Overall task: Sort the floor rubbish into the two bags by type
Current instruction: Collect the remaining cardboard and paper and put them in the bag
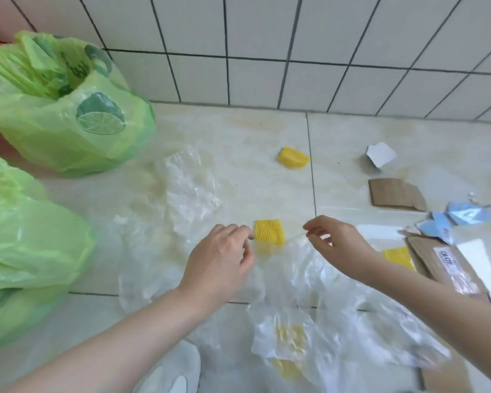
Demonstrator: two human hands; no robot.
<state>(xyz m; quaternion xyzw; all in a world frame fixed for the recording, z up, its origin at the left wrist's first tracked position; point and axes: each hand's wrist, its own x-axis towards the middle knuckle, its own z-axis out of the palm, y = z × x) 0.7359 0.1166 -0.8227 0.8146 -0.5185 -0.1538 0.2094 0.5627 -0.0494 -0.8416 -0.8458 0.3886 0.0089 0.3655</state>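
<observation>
The left hand (220,259) has its fingers curled, pinching the near-left edge of a yellow ribbed foam-net square (269,232) that lies on the pale tiled floor (267,191). The right hand (335,239), just right of it, pinches a thin clear plastic film (298,276) stretched between the two hands — the film spreads near and right, over another yellow foam piece (291,336). Two open green plastic bags printed with lime slices sit at the left: a far bag (68,131) and a near bag (34,245).

Scattered to the right are a yellow foam wedge (294,158), a brown cardboard scrap (394,194), a white folded card (380,155) and blue paper pieces (454,222).

The likely trouble is the film — it clings, so lifting either item may drag the other along into the wrong bag, or the flimsy sheet may slip from so light a pinch.
</observation>
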